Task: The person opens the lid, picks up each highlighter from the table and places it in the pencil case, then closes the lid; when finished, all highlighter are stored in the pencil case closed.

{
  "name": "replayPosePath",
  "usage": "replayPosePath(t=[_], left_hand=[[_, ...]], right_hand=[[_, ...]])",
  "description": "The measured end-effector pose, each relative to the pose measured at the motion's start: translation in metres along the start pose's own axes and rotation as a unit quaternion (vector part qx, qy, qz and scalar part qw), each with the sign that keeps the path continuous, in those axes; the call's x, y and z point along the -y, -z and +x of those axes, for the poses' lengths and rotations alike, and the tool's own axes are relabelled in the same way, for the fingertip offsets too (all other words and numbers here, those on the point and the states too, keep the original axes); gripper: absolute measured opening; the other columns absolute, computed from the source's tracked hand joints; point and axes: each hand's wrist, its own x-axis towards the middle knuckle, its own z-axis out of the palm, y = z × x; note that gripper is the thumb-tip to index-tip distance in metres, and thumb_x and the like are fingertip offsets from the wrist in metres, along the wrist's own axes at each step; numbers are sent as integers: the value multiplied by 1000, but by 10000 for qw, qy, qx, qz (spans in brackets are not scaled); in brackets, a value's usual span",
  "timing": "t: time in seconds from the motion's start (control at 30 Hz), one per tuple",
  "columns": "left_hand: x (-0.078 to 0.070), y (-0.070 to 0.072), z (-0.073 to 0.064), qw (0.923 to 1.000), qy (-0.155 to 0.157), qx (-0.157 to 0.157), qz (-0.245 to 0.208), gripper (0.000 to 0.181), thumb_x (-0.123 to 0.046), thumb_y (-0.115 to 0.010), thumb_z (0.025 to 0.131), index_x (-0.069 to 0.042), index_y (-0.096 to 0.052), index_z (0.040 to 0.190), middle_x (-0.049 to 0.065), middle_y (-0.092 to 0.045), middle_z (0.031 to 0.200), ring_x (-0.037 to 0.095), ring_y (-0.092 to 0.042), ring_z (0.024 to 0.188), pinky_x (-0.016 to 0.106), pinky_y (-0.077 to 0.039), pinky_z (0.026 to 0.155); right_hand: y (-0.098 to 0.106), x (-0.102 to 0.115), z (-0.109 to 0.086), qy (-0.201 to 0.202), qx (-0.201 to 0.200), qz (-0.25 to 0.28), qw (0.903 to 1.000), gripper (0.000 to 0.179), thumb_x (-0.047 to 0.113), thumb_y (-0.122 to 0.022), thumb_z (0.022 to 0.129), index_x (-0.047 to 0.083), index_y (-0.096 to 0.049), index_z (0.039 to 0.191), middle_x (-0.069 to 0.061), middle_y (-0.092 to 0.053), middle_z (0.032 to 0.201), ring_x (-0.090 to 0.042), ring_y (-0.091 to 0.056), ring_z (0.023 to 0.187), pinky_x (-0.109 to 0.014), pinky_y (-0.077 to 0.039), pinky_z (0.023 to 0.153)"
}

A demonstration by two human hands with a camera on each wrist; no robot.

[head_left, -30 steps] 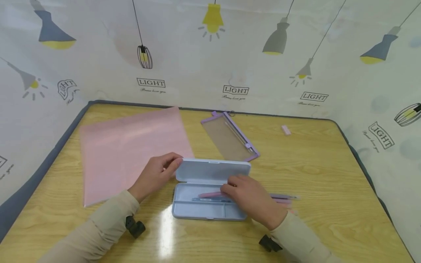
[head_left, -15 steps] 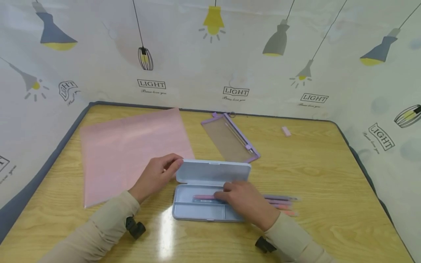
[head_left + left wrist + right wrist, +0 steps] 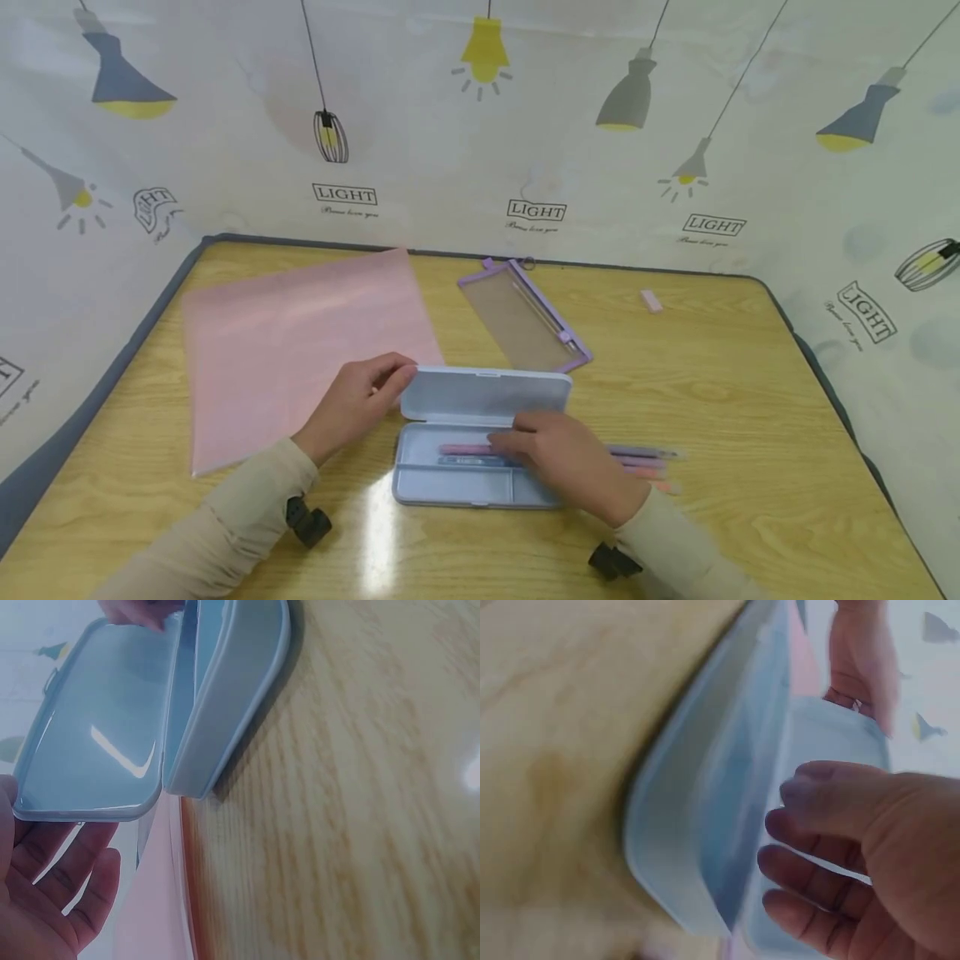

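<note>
Pencil case: the pale blue case (image 3: 453,483) lies open on the wooden bench (image 3: 735,375), its lid (image 3: 465,394) raised at the back, with one long rear compartment and a front strip split by a short divider.
Left hand: the left hand (image 3: 358,404) pinches the lid's left corner, thumb on the inner side, other fingers behind it.
Right hand: the right hand (image 3: 573,458) is over the case's right part, its fingers loosely bent, thumb near the index finger, nothing seen between them.
Pink pen: the pink pen (image 3: 463,449) lies in the rear compartment, its right end hidden by the right hand.
Blue item: a slim blue item (image 3: 471,461) lies just in front of that pen.
Loose pens: several pens (image 3: 641,462) lie right of the case, partly covered by the right hand and sleeve.
Behind: a pink sheet (image 3: 300,358) at left, a purple-edged pouch (image 3: 495,321) near the lid, a small pink block (image 3: 651,301) farther right.
</note>
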Motion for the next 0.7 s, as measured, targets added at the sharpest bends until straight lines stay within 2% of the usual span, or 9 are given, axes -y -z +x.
replayPosePath(t=[0.13,0.3,0.37,0.5,0.7], left_hand=[[-1,-1,0,10000,24,3,24,29,-38,-49,104,-19,-70,111,-4,-73,99,12,-64,78,28,-51,66],[-1,0,0,10000,30,20,55,29,-38,-49,104,-19,-70,112,-4,-72,101,12,-64,79,29,-51,67],[0,0,0,10000,21,12,60,29,-37,-49,104,-18,-70,112,-4,-72,101,12,-64,80,28,-51,68],[0,0,0,10000,-13,-12,45,28,-35,-50,104,-17,-70,112,-2,-73,101,12,-64,79,28,-51,67],[0,-2,1,10000,-14,-12,18,29,-34,-50,104,-15,-70,112,0,-73,100,13,-63,79,28,-50,67]], right_hand=[[21,-7,-12,-480,-23,589,9971,32,13,-74,89,15,-69,120,4,-66,94,-8,-59,80,-26,-52,70],[48,-27,-37,-1311,-286,1294,9825,35,10,-73,89,10,-65,123,6,-68,95,-4,-62,83,-26,-55,70],[55,-40,-48,-1734,-192,1436,9741,31,12,-71,91,11,-65,122,8,-68,94,-2,-61,83,-26,-54,71],[58,-67,-72,-2434,271,1363,9599,23,17,-69,93,13,-67,116,9,-68,95,-4,-62,85,-26,-52,71],[52,-91,-101,-2810,626,1376,9477,19,18,-69,93,11,-69,111,3,-69,100,-12,-63,88,-35,-53,74]])
